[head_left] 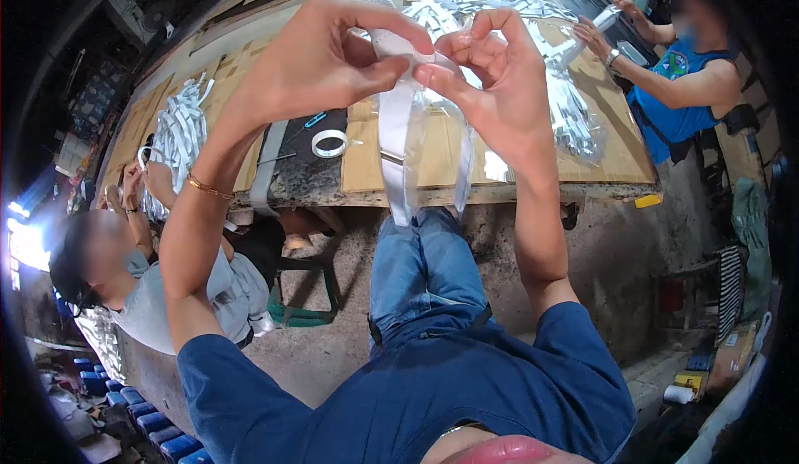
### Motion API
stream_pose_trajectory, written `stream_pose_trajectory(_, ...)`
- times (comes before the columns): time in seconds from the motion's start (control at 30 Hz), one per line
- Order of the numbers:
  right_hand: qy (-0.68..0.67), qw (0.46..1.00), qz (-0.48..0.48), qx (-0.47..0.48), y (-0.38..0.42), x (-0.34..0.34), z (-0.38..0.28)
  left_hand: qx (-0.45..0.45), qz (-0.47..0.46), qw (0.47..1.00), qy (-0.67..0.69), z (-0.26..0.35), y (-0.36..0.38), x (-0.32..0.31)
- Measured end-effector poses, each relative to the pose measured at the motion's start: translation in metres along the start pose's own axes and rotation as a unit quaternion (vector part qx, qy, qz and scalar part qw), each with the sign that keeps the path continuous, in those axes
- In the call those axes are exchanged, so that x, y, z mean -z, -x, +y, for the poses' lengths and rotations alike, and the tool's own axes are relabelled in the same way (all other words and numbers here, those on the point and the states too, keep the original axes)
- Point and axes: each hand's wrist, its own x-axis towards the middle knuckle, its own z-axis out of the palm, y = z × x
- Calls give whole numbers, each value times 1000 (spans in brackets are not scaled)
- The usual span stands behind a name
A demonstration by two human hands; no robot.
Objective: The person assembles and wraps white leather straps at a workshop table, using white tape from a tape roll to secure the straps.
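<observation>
Both hands are raised over the near edge of the table, close together, at the top middle of the view. A white strap (394, 127) with a clear plastic layer hangs down from them past the table edge. My left hand (333, 60) pinches the strap's upper part between thumb and forefinger. Opposite it, my right hand (503, 81) holds the same strap between thumb and curled fingers. The fingertips nearly meet, and the detail between them is too small to make out. A small metallic bar crosses the hanging strap.
Cardboard covers the table (599, 160). On it lie a tape roll (330, 143), a blue cutter (315, 120) and bundles of white straps (179, 131). One person (158, 289) sits at left; another (687, 89) stands at right. A green stool (308, 318) stands below.
</observation>
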Motion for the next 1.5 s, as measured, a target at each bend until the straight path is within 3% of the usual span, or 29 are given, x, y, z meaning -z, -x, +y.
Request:
stream_pose_trajectory(0.17, -25, 1000, 0, -2, 1, 0, 3, -44, 37, 997, -44, -12, -3, -2)
stream_pose_trajectory(0.4, 3, 1000, 3, 24, 5, -4, -2, -39, 64, 994, -75, -7, 1, -5)
stream_pose_trajectory(0.5, -14, 1000, 19, 3, 4, -7, -1, -84, 73, 994, 16, -15, 0, -2)
stream_pose_trajectory(0.57, -4, 1000, 28, 7, 4, -8, 0, -80, 13, 997, 0, -8, 5, 3)
stream_pose_trajectory(0.67, 3, 1000, 22, 1, 3, -10, -1, -32, 4, 999, -41, 0, 6, 6)
stream_pose_trajectory(0.8, 0, 1000, 17, 7, 4, -13, 3, -45, 1, 998, -50, -14, 4, 9)
stream_pose_trajectory(0.9, -41, 998, 6, 48, 6, -13, 1, -51, 19, 998, -36, -19, 4, 9)
stream_pose_trajectory(1.0, -21, 992, 61, 104, 5, 0, 0, -29, 31, 999, -22, -21, 5, 9)
stream_pose_trajectory(1.07, -6, 996, -47, 69, 6, 8, -10, -20, 29, 999, -22, -22, 5, 10)
stream_pose_trajectory(1.13, 24, 996, -59, 65, 4, 6, -16, -27, 29, 999, -17, -25, 2, 10)
stream_pose_trajectory(1.2, 145, 981, -120, 50, -3, 6, -19, -34, 30, 999, -11, -27, 0, 11)
stream_pose_trajectory(1.33, 177, 973, -132, 62, -10, 0, -23, -18, 27, 999, 1, -26, -2, 10)
stream_pose_trajectory(1.5, 164, 950, -261, 57, -16, 5, -31, -28, 23, 999, 27, -30, -3, 10)
